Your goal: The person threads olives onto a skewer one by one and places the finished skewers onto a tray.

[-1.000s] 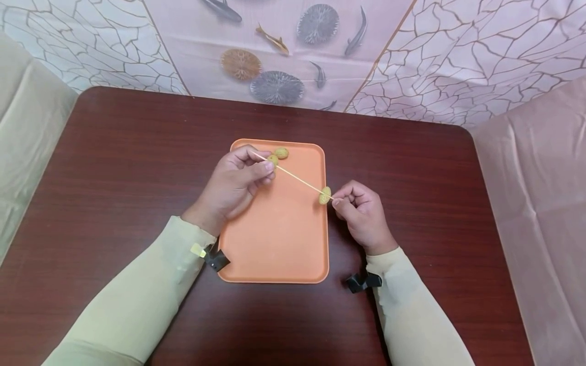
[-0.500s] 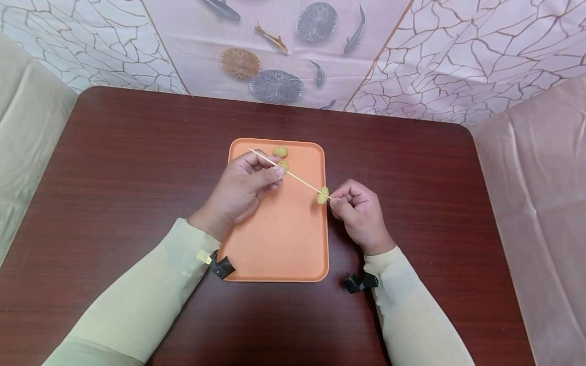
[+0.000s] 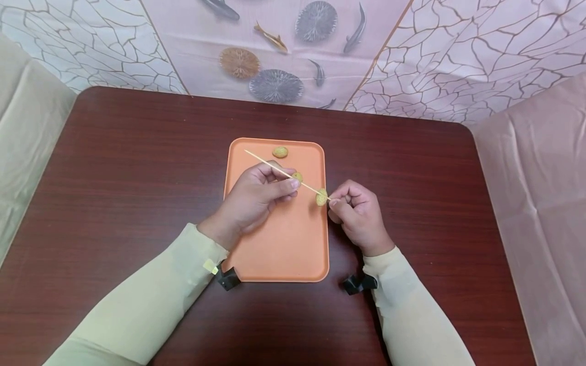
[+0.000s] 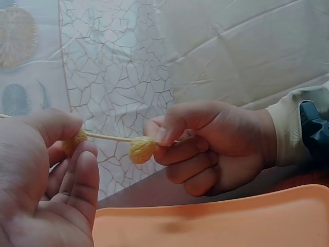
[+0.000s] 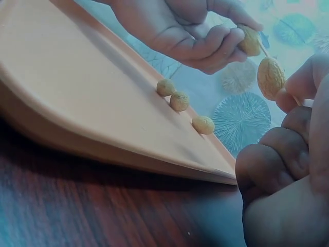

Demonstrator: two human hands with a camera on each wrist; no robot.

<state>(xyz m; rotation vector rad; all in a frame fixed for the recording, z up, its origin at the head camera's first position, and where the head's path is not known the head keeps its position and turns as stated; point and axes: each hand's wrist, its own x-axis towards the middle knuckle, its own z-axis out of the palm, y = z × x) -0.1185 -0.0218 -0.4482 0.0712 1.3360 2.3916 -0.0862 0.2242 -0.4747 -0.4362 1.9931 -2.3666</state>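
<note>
My left hand (image 3: 256, 201) pinches a wrinkled yellow oval fruit (image 5: 249, 40) between thumb and fingers, threaded on a thin wooden skewer (image 4: 110, 137). The skewer's long free end slants up left past that hand. My right hand (image 3: 359, 216) pinches the lower right end of the skewer with thumb and forefinger, other fingers curled. Right at those fingertips, a second wrinkled fruit (image 4: 141, 150) sits on the skewer. A short gap of bare skewer separates the two fruits. Both hands are raised over the orange tray (image 3: 284, 254) and its right edge.
A loose fruit (image 3: 280, 152) lies near the tray's far edge. In the right wrist view three loose fruits, one of them a fruit (image 5: 179, 101) in the middle, line the tray's side. The tray stands on a dark brown table (image 3: 137, 168); patterned cloth (image 3: 274, 46) hangs behind.
My left hand has moved right and toward the body along the skewer, bringing its fruit closer to the one at my right fingertips. The right hand has barely moved.
</note>
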